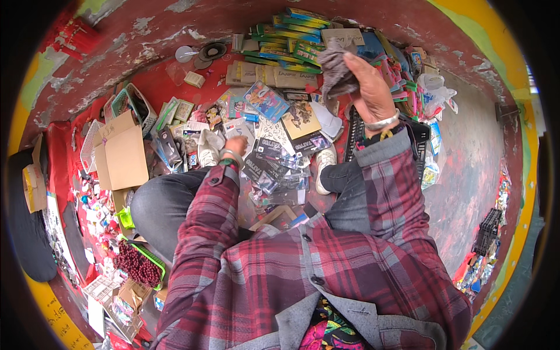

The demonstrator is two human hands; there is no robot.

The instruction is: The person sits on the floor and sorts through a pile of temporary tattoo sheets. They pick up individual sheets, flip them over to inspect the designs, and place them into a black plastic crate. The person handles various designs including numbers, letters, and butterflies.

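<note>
My right hand (372, 87) is raised at the upper right, its fingers closed on a crumpled grey-brown cloth (338, 73). The cloth hangs down above the heap of packets. Low over the pile, beside my left shoe (209, 147), is my left hand (236, 146). Its fingers are mostly hidden, so their grip does not show. Close to it lie a white card (234, 126), black printed packets (259, 165) and clear plastic packs (279, 189). A blue illustrated booklet (266, 101) and a cream picture card (301, 121) lie farther off.
Stacked yellow-green boxes (286, 44) and brown cartons (271, 76) line the far wall. An open cardboard box (121, 154) and a white basket (143, 105) stand at left. A black crate (419, 131) is beside my right leg. Dark red beads (138, 263) fill a green tray.
</note>
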